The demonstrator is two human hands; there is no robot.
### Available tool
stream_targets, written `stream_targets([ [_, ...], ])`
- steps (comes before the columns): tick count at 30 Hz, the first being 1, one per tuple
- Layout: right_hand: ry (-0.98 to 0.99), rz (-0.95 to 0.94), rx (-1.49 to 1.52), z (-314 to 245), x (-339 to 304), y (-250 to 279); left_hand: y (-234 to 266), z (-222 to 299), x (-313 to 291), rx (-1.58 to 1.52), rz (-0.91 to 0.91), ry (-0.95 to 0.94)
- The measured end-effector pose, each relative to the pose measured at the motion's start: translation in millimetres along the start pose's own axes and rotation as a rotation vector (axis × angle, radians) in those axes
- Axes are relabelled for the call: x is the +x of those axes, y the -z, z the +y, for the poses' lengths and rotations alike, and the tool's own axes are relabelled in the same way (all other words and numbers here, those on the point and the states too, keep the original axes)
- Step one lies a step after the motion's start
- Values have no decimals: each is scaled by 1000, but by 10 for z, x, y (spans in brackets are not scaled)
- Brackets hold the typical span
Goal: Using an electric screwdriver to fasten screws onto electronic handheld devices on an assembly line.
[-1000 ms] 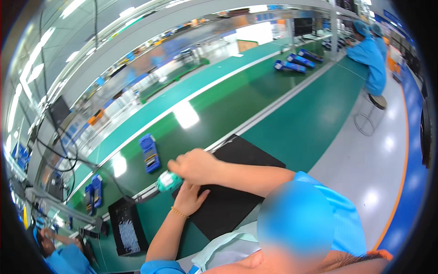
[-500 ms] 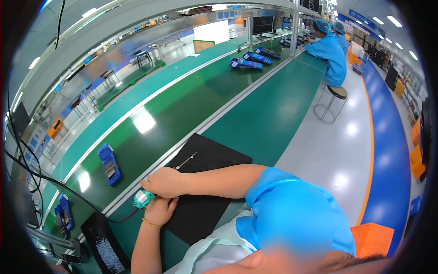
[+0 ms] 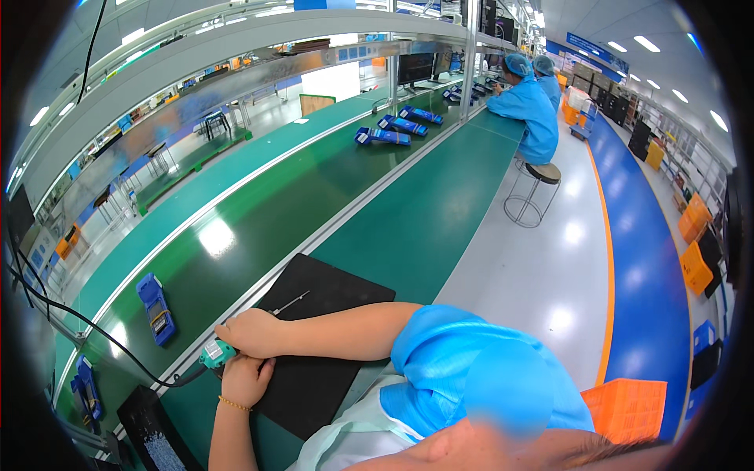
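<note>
A green electric screwdriver [image 3: 217, 353] with a black cable lies in my two hands at the left edge of the black mat [image 3: 326, 373]. Its slim metal bit [image 3: 291, 304] points away to the upper right, over the mat. My right hand [image 3: 255, 333] is closed around the tool's body from above, back of the hand up. Just below it, my left hand [image 3: 245, 380], with a beaded bracelet at the wrist, is closed against the tool's near side. Its thumb shows, while its other fingers are partly hidden behind the right hand.
A blue handheld device [image 3: 157, 308] lies on the green belt beyond the metal rail; more blue devices [image 3: 382, 136] lie farther up. A black tray [image 3: 135, 420] of small pale parts stands near left. Co-workers in blue [image 3: 528, 110] sit ahead. An orange crate [image 3: 626, 410] is at right.
The whole scene has shifted left and slightly down in the view. Both hands stay together on the screwdriver, with little change in their grip.
</note>
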State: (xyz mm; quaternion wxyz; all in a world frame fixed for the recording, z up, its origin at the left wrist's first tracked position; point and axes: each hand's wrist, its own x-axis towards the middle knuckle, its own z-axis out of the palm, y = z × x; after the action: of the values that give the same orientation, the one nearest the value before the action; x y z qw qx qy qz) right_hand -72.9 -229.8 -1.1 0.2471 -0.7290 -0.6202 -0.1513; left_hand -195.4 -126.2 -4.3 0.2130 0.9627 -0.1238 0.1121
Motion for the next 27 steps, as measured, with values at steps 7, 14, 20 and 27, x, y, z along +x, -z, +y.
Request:
stream_targets([
  [7, -59, -140, 59, -96, 67, 158, 40, -35, -113, 29, -44, 20],
  [14, -148, -219, 46, 5, 47, 265, -23, -78, -27, 40, -54, -42],
  [20, -110, -137, 25, -14, 40, 195, 51, -9, -25, 56, -146, 47],
  [27, -79, -147, -20, -12, 55, 130, 82, 15, -84, 52, -102, 29],
])
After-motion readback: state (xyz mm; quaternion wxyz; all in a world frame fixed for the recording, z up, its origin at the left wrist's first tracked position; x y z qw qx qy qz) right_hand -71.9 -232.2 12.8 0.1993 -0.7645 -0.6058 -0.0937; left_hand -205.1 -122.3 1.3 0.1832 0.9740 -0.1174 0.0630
